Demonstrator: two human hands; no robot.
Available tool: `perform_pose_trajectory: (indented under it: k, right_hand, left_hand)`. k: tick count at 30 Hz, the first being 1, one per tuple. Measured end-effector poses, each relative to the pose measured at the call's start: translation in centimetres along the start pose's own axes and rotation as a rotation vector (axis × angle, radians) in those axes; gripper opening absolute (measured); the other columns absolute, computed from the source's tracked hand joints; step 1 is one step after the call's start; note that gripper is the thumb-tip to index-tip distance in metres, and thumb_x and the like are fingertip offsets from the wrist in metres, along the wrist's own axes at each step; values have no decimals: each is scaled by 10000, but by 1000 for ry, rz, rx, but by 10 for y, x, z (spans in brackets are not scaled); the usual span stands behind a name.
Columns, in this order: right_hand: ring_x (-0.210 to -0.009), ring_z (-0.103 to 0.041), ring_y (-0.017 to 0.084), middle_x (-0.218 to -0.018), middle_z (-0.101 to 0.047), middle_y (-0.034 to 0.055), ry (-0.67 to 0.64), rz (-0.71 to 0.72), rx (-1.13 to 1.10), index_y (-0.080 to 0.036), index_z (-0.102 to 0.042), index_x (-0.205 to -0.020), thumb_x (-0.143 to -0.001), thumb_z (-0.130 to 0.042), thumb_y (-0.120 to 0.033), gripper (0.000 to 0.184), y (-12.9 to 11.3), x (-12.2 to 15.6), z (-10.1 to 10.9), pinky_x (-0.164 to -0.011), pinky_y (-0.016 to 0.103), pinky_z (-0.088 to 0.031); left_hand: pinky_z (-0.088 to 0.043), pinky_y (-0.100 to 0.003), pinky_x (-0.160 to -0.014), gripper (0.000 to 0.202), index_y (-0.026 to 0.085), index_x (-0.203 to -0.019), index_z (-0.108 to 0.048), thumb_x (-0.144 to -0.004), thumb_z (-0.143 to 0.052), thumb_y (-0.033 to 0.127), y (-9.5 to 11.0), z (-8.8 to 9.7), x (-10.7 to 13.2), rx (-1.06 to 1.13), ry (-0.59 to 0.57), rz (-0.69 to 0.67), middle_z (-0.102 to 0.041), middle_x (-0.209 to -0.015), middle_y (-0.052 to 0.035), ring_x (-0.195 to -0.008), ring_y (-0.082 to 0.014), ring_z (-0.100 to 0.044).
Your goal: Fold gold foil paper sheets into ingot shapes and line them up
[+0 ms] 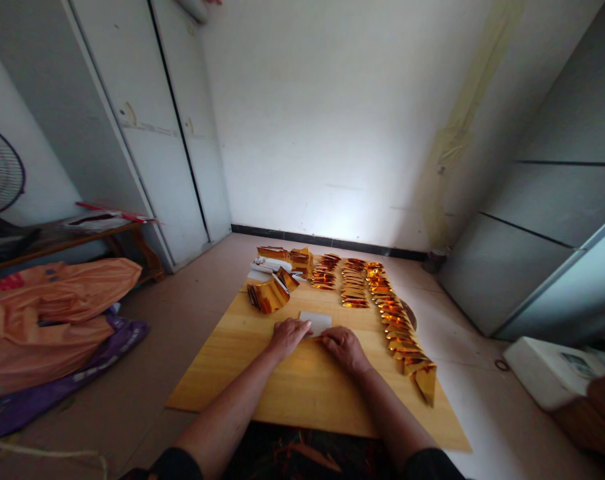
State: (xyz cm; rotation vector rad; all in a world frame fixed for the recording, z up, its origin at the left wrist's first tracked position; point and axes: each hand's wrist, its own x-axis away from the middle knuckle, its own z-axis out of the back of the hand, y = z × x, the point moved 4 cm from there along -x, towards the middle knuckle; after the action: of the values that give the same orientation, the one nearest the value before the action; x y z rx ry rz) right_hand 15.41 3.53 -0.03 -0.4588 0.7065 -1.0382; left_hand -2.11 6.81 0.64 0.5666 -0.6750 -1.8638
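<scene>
A small sheet of foil paper [316, 321] lies on the wooden board [222, 360] before me, its pale side facing up and a thin gold strip along its near edge. My left hand [288, 337] grips the sheet's left side, thumb and fingers pressed to it. At the near right corner, my right hand [345, 347] has its fingers curled in a pinch on the paper. Beyond my left hand is a loose, curved stack of gold foil sheets [271, 295]. Folded gold foil pieces [355, 283] stand in rows at the back and right.
More gold sheets [301, 261] and a white bundle [271, 265] rest at the board's far left. Orange sacking [57, 320] is on the floor at left, near a wooden bench [132, 233]. A white box [552, 373] stands at right. Behind is a white wall [327, 133].
</scene>
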Motion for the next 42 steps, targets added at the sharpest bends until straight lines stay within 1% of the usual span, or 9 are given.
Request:
perform_pose_trajectory:
  k: [2,5,10,18,25,32,35,38,42]
  right_hand:
    - [-679,-579,138,-715,-659,12,53,-103,0,-199,-656,-748,-893,-415,-349,319,6,-5,-2,-657,220,-403]
    - [-604,-539,121,-633,-600,-16,131,-243,66,-205,-598,-705,-911,-403,-358,322,13,-12,-5,-569,199,-348]
    - [-631,-557,106,-809,-624,21,235,-385,409,-187,-588,-808,-930,-427,-254,213,10,-21,-7,-580,209,-309]
    - [-683,-576,124,-863,-622,52,135,-353,721,-166,-599,-857,-921,-445,-215,173,-2,-28,-13,-640,254,-308]
    - [-764,-599,146,-904,-615,57,126,-380,715,-169,-597,-896,-913,-437,-235,174,-1,-27,-12,-692,266,-326]
    - [-872,-610,164,-1183,-569,98,129,-402,676,-200,-508,-1230,-879,-449,-232,357,-1,-26,-11,-755,284,-358]
    - [-841,-612,144,-1243,-537,97,112,-379,698,-212,-599,-1081,-914,-403,-242,259,-1,-27,-13,-746,284,-350]
    - [-782,-610,134,-1060,-610,77,90,-355,720,-190,-637,-908,-932,-390,-242,253,0,-27,-16,-723,280,-328]
    - [-754,-599,131,-910,-621,51,110,-320,725,-182,-637,-859,-930,-406,-229,246,2,-27,-18,-701,278,-303]
  left_hand:
    - [-413,-288,-957,484,255,-1000,-696,-943,-242,413,0,3,3,66,33,-8,-706,-1063,8,-1049,-169,-605]
    - [-440,-276,-943,436,246,-1254,-553,-912,-349,422,-6,4,5,158,127,8,-662,-1168,-12,-1049,-167,-607]
    - [-483,-277,-850,674,235,-1427,-317,-797,-558,240,-18,-6,-1,62,259,133,-674,-1048,-30,-881,-159,-646]
    - [-438,-289,-940,336,225,-1113,-628,-838,-472,112,-2,-14,-6,-203,224,20,-626,-1127,-52,-1034,-162,-581]
    - [-436,-284,-931,260,219,-996,-673,-845,-479,133,6,-13,-3,-331,173,30,-605,-1119,-54,-1013,-165,-575]
    - [-433,-289,-934,267,215,-1019,-663,-863,-458,147,7,-13,-4,-361,161,61,-579,-1184,-63,-1022,-172,-571]
    - [-425,-286,-938,275,216,-1032,-659,-860,-457,145,7,-13,-3,-392,157,67,-563,-1218,-63,-1042,-172,-561]
    - [-417,-310,-941,266,214,-1024,-668,-858,-467,164,8,-14,-2,-438,150,78,-538,-1265,-71,-1058,-189,-548]
    - [-403,-381,-916,274,214,-1003,-683,-868,-447,177,13,-12,2,-499,174,62,-497,-1345,-68,-1086,-235,-507]
